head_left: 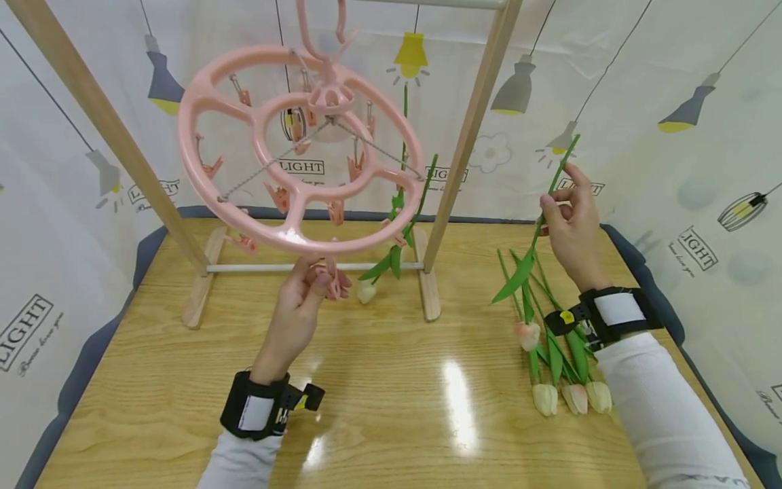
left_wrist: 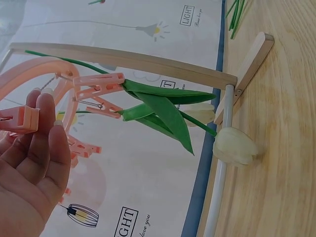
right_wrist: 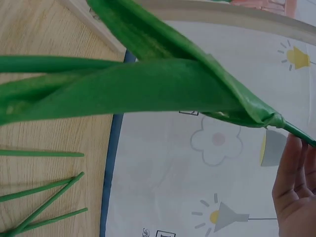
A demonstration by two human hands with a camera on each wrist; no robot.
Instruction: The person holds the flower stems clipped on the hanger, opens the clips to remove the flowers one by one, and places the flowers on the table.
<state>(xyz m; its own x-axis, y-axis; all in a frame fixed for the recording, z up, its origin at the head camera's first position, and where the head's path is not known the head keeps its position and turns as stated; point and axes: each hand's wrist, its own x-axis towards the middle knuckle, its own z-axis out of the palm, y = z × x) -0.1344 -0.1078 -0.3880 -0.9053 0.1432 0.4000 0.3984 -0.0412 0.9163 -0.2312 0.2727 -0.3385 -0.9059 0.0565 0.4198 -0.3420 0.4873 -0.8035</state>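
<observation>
My left hand [head_left: 294, 309] holds a pink clothespin [head_left: 334, 282] that hangs from the front rim of a round pink hanging dryer [head_left: 293, 238]. The same clothespin [left_wrist: 22, 119] shows beside the fingers in the left wrist view. My right hand [head_left: 574, 227] pinches the stem of an artificial tulip [head_left: 519, 275], lifted with its leaves pointing down. Its green leaves [right_wrist: 163, 86] fill much of the right wrist view. White tulips [left_wrist: 234, 146] hang head down from clothespins [left_wrist: 101, 85] on the dryer's right side.
Several tulips [head_left: 546, 399] lie on the wooden table [head_left: 391, 407] below my right hand. A wooden stand [head_left: 467, 136] with a white lower bar [head_left: 263, 268] carries the dryer. Other clothespins hang around its rings. A lamp-printed cloth [head_left: 672, 204] encloses the table's back and sides.
</observation>
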